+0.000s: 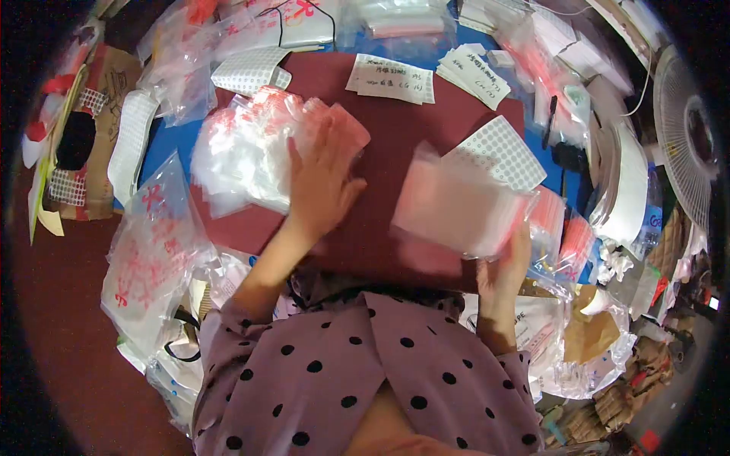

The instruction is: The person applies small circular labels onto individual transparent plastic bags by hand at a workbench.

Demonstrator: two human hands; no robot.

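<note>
My left hand point(323, 186) lies with fingers spread on the right edge of a fanned pile of clear plastic bags point(243, 148) with red-pink tops. On the right, my right hand point(506, 262) grips the lower right corner of a stack of pinkish clear bags point(456, 201), blurred by motion. Behind that stack lies a white sheet of round stickers point(498, 156). Two groups of handwritten white labels, one in the middle point(391, 78) and one to its right point(473, 74), rest at the far side of the dark red board point(372, 262).
Another sticker sheet point(251, 71) lies at the back left. More bagged packs point(566, 235) are beside my right hand. A fan point(688, 140) stands at the far right, a cardboard box point(114, 129) at the left. Large plastic bags point(156, 266) hang at the front left.
</note>
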